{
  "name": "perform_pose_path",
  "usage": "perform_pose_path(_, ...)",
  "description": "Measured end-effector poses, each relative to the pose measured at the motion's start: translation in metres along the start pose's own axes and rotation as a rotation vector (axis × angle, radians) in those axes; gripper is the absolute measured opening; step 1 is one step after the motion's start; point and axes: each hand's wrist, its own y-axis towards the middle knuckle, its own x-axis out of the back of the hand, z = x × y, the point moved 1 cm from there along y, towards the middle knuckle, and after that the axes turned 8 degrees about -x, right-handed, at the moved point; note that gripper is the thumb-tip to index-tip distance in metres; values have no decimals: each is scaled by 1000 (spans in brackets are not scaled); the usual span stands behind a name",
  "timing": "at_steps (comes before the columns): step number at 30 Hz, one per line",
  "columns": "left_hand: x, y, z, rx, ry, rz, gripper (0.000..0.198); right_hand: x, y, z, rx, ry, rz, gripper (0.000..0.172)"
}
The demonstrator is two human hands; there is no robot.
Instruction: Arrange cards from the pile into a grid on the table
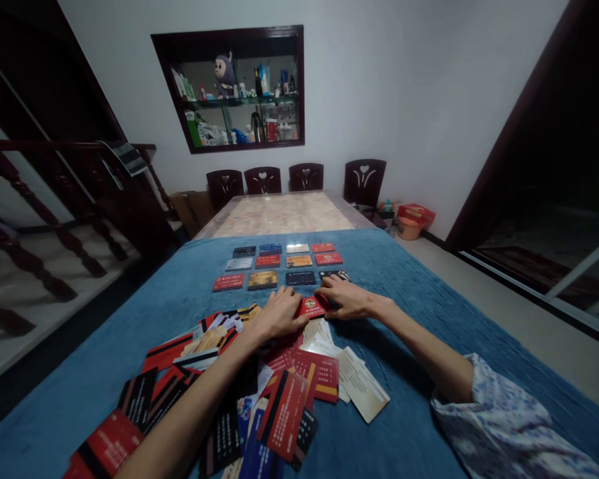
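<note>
My left hand and my right hand meet over a blue cloth, both pinching a red card between them. Just beyond lies a neat grid of cards in three rows, with a dark card at the end of the nearest row by my right fingers. Under and around my left forearm spreads a loose pile of cards, red, black, white and blue, many face down.
The cloth covers the near part of a long table with a marble top. Several dark wooden chairs stand at its far end. A wall niche with shelves holds bottles and a toy. A stair railing runs at the left.
</note>
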Motion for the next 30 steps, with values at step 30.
perform_pose_path(30,30,86,8,3,142,-60,36,45,18,-49,-213,-112,-45,41)
